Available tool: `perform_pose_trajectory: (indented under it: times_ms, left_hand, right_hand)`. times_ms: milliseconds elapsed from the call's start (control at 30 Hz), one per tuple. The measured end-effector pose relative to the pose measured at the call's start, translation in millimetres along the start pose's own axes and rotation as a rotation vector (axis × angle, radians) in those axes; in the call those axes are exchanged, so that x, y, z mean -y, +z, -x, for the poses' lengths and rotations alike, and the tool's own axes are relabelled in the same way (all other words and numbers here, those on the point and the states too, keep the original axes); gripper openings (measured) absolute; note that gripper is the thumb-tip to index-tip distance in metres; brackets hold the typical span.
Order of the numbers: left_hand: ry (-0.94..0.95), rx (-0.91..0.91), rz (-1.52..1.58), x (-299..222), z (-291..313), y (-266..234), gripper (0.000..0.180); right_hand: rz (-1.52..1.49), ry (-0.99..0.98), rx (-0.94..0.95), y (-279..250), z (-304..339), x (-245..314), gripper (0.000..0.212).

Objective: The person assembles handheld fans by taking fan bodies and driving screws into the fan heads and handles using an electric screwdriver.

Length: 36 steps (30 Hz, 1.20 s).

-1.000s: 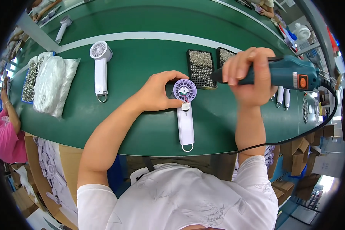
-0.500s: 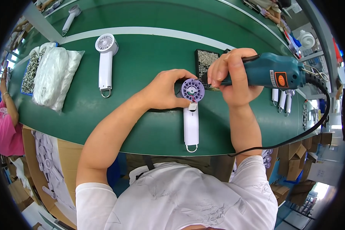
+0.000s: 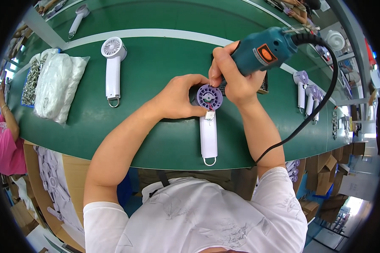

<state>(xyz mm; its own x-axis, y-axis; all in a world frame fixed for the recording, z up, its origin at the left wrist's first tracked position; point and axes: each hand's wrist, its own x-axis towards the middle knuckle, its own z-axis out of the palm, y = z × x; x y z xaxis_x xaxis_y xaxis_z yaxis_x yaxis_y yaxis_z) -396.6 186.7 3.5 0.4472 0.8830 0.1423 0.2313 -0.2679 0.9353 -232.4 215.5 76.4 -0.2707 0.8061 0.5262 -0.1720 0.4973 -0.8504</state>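
Observation:
A white handheld fan lies on the green workbench in front of me, its purple round head open and showing the motor hub and red wires. My left hand is closed around the head from the left, thumb below and fingers above. A small white piece sits where head and handle meet. My right hand grips a teal electric screwdriver, tilted with its body up to the right. Its nose points down at the head's upper right rim; the bit is hidden by my fingers.
Another white fan lies to the left, beside a clear plastic bag and a blue tray of metal loops. Several fans lie at the right. A black screw tray is mostly behind my right hand. The screwdriver's black cable loops down over my right forearm.
My right hand has moved left, and the screwdriver has tipped more upright, its nose nearer the fan head. The screw tray is now mostly covered. My left hand keeps its hold.

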Motion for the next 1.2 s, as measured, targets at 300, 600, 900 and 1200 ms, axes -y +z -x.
perform_pose_trajectory:
  times_ms: [300,600,900,1200]
  left_hand:
    - [-0.005,0.000,-0.005,-1,-2,0,0.064]
    - [0.015,0.016,-0.037,-2,-3,2,0.065]
    - [0.011,-0.002,-0.055,-4,-3,2,0.062]
    - [0.035,-0.008,-0.058,-4,-2,1,0.063]
  right_hand:
    - [-0.065,0.039,-0.007,-3,-3,-4,0.004]
    - [-0.203,-0.159,-0.129,-63,-9,11,0.011]
    - [-0.051,-0.089,-0.188,-71,-6,-26,0.005]
    - [-0.143,-0.054,-0.231,-66,-6,-27,0.009]
